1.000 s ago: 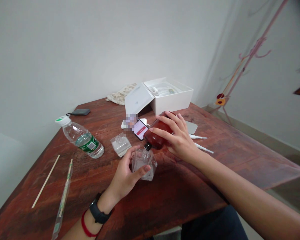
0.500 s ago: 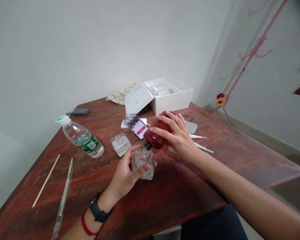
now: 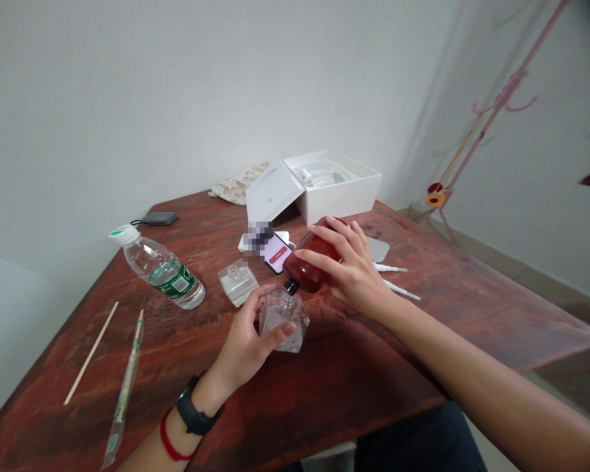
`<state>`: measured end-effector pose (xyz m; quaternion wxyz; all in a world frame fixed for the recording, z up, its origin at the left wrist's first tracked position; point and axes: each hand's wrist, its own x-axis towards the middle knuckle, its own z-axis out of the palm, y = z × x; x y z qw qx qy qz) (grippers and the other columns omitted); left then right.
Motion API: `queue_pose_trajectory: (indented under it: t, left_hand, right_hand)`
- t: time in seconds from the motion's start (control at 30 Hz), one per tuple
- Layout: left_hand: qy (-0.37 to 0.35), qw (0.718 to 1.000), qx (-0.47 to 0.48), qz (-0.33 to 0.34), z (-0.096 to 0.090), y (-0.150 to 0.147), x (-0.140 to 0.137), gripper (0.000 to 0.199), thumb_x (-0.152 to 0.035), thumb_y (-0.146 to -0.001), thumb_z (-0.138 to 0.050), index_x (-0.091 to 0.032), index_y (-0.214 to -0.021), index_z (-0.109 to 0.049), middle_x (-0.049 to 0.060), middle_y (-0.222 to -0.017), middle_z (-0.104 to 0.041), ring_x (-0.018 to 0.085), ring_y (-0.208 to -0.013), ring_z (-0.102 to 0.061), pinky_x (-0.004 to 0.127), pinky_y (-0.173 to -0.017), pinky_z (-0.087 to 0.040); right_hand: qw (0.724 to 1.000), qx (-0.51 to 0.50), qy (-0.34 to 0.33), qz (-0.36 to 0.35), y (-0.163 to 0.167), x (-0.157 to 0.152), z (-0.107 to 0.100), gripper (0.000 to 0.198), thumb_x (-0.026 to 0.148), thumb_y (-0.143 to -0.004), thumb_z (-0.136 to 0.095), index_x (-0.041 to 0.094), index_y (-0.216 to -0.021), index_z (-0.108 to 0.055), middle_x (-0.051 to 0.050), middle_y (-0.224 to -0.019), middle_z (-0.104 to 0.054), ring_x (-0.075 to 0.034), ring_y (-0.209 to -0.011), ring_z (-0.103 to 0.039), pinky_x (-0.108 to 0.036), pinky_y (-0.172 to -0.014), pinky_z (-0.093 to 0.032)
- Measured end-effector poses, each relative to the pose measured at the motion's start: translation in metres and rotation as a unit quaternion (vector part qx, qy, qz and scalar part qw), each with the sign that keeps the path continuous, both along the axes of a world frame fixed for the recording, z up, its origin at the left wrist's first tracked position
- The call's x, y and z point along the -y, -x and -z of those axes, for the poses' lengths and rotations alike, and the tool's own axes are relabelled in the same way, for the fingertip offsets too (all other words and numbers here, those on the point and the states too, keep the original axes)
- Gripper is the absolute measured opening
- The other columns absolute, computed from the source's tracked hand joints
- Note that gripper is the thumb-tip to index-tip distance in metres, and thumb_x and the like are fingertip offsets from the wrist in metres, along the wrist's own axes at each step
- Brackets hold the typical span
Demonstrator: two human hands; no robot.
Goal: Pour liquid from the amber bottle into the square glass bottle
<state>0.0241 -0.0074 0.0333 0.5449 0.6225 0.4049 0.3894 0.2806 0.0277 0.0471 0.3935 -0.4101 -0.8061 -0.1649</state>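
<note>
My right hand (image 3: 356, 272) is wrapped round a red-brown bottle (image 3: 309, 267), tilted with its black neck pointing down and to the left. That neck meets the mouth of a clear, angular bottle (image 3: 291, 324) standing on the wooden table (image 3: 373, 387). Thumb and fingers of my left hand (image 3: 255, 334) curl around the clear bottle's left side. Whether liquid is flowing between the two cannot be made out. Just behind my left hand lies a transparent plastic piece (image 3: 238, 283) with a round knob. A phone (image 3: 276, 254) with a lit screen lies behind the red-brown bottle.
At the left stand a water bottle (image 3: 170, 278), a bare wooden chopstick (image 3: 92, 351) and wrapped chopsticks (image 3: 126, 387). An open white box (image 3: 341, 196) is at the back. White droppers (image 3: 400, 289) lie right of my hand; a grey power bank (image 3: 160, 219) is far left.
Both hands and both held bottles keep their places; only the camera view has shifted very slightly.
</note>
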Motion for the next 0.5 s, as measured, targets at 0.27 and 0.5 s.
queue_pose_trajectory:
  t: [0.27,0.5]
  left_hand:
    - [0.006,1.000,-0.013,-0.001,-0.0002,0.0000,-0.0005,0.085,-0.064,-0.080,-0.086,-0.019,-0.142,-0.049,0.015,-0.131,-0.070,0.035,-0.117,-0.069,0.045,-0.105,-0.050]
    - [0.010,1.000,-0.004,0.009,0.0014,0.0011,-0.0009,0.086,-0.063,-0.080,-0.087,-0.020,-0.143,-0.048,0.015,-0.133,-0.068,0.034,-0.119,-0.068,0.044,-0.106,-0.050]
  right_hand:
    - [1.000,-0.002,0.002,0.007,0.0009,0.0017,-0.0008,0.076,-0.003,-0.083,-0.063,0.041,-0.145,-0.058,-0.002,-0.164,-0.048,-0.036,-0.158,-0.034,-0.069,-0.129,-0.021]
    - [1.000,0.000,0.003,0.005,-0.0005,0.0003,0.0000,0.079,-0.001,-0.083,-0.064,0.044,-0.147,-0.056,-0.001,-0.165,-0.047,-0.036,-0.159,-0.032,-0.070,-0.128,-0.021]
